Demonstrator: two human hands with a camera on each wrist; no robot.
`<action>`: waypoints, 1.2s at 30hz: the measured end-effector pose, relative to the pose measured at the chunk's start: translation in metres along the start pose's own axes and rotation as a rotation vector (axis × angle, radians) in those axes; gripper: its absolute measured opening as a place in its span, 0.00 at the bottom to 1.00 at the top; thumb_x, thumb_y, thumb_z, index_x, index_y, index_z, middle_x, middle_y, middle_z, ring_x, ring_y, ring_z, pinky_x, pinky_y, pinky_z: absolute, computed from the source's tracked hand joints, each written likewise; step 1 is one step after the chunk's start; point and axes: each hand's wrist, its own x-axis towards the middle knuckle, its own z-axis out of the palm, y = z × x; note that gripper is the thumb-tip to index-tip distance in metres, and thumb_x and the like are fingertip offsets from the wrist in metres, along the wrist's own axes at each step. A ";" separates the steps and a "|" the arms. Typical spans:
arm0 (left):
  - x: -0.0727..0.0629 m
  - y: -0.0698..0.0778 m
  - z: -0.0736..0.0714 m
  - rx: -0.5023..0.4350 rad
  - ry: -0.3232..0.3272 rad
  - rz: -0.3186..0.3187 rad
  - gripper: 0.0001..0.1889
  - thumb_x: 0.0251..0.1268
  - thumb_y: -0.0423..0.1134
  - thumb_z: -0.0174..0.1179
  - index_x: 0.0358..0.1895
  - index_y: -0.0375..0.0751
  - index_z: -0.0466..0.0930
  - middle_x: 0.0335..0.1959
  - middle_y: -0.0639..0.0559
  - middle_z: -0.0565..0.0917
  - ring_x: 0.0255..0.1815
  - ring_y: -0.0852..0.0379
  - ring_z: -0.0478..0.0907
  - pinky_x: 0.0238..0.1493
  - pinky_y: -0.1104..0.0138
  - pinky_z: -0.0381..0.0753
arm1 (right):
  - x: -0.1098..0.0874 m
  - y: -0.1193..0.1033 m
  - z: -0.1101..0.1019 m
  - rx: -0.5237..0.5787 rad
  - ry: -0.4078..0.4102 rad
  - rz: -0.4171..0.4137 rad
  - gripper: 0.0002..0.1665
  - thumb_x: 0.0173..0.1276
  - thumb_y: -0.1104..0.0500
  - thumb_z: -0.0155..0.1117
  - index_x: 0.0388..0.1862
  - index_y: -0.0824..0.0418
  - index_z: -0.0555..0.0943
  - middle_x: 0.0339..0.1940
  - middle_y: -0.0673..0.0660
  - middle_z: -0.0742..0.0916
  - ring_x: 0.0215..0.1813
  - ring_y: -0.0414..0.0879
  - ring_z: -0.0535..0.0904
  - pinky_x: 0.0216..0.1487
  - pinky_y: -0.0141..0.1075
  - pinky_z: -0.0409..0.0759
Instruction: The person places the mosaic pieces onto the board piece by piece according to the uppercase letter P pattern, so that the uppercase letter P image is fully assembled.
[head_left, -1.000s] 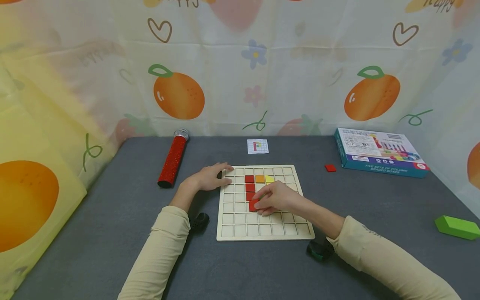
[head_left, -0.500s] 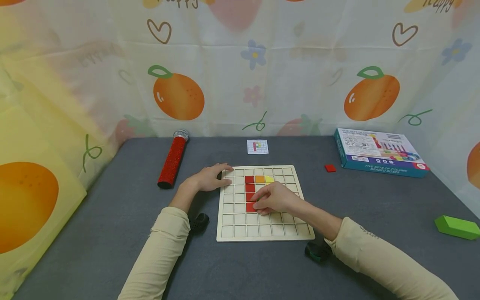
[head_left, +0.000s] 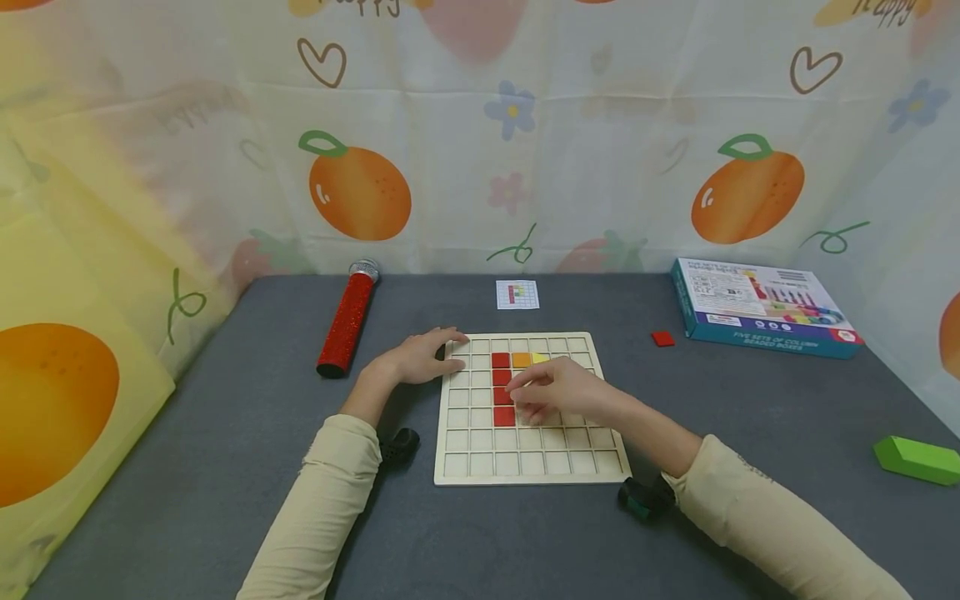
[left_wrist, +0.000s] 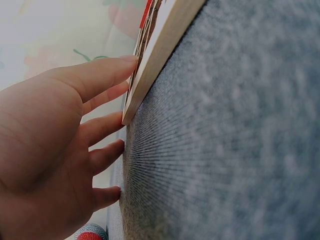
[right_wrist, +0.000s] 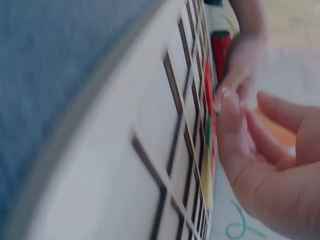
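Observation:
A pale wooden grid board (head_left: 468, 463) lies on the grey table. My left hand (head_left: 418, 356) rests at its upper left edge, fingers spread. In the left wrist view the thumb (left_wrist: 100, 75) touches the board's rim. Over the middle of the grid hovers my right hand (head_left: 566, 390), its fingers loosely bent with nothing visible between them. A column of red tiles ends in a red tile (head_left: 503, 416) beside those fingers. An orange tile (head_left: 521, 360) and a yellow tile (head_left: 539, 358) continue the top row. A green tile (right_wrist: 208, 131) shows in the right wrist view; my right hand hides it from the head view.
One loose red tile (head_left: 663, 338) lies right of the board, near a flat printed box (head_left: 765, 307). Behind the board is a small pattern card (head_left: 517, 294). A red glittery microphone (head_left: 348, 321) lies at the left, a green block (head_left: 917, 460) at the far right.
The right hand pressed the lowest red tile down into its grid cell, then let go and moved slightly up and away from it. The left hand has stayed in place.

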 end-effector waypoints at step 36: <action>0.000 -0.003 0.000 -0.011 -0.005 0.044 0.26 0.70 0.45 0.56 0.68 0.43 0.66 0.72 0.39 0.58 0.74 0.39 0.47 0.67 0.45 0.52 | -0.003 0.037 -0.139 0.134 0.221 -0.099 0.31 0.77 0.57 0.49 0.70 0.74 0.58 0.69 0.72 0.65 0.70 0.60 0.59 0.67 0.46 0.60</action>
